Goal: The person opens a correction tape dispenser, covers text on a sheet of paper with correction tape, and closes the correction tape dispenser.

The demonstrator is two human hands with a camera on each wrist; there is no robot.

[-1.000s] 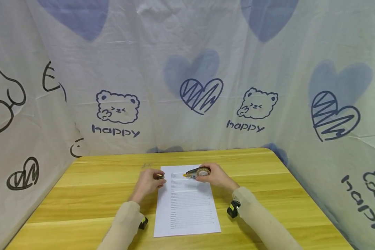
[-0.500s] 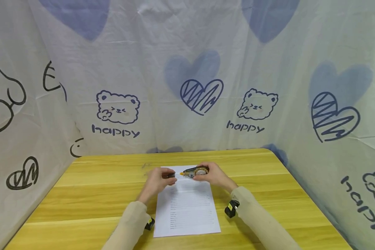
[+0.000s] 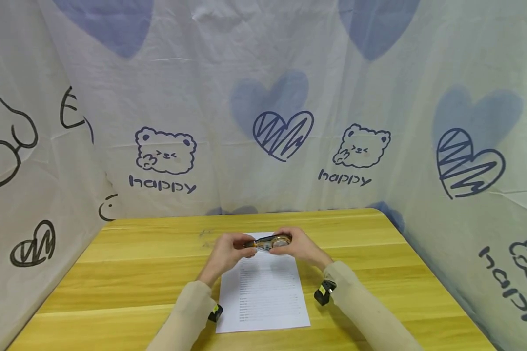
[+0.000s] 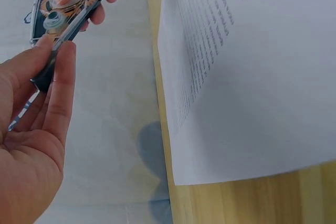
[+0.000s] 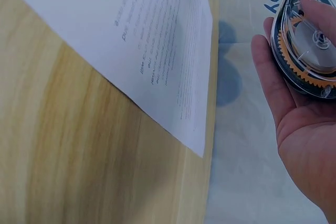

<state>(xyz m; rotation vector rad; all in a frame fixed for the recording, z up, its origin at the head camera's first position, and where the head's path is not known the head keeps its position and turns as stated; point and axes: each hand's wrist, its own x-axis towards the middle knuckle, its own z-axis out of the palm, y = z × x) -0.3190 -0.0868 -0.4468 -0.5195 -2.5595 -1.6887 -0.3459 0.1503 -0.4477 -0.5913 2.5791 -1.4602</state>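
My right hand (image 3: 302,247) grips a correction tape (image 3: 281,241), a clear teardrop-shaped case with orange gears inside. In the right wrist view, the thumb lies across the flat side of the case and the fingers are behind it. My left hand (image 3: 226,252) pinches a small dark cap (image 4: 46,74) between thumb and fingers. The cap sits over the narrow tip of the tape, hiding it; whether it is fully seated I cannot tell. Both hands are raised above the upper part of a printed sheet of paper (image 3: 263,297).
The sheet lies on a yellow wood-grain table (image 3: 355,273). A pale cloth curtain (image 3: 228,170) with hearts and bears hangs behind and at both sides. A dark wrist camera (image 3: 325,292) is strapped at the right sleeve, another (image 3: 215,313) at the left.
My left hand has moved right with the cap until it met the tape's orange tip, now covered. The right hand has shifted slightly left. The paper has stayed put.
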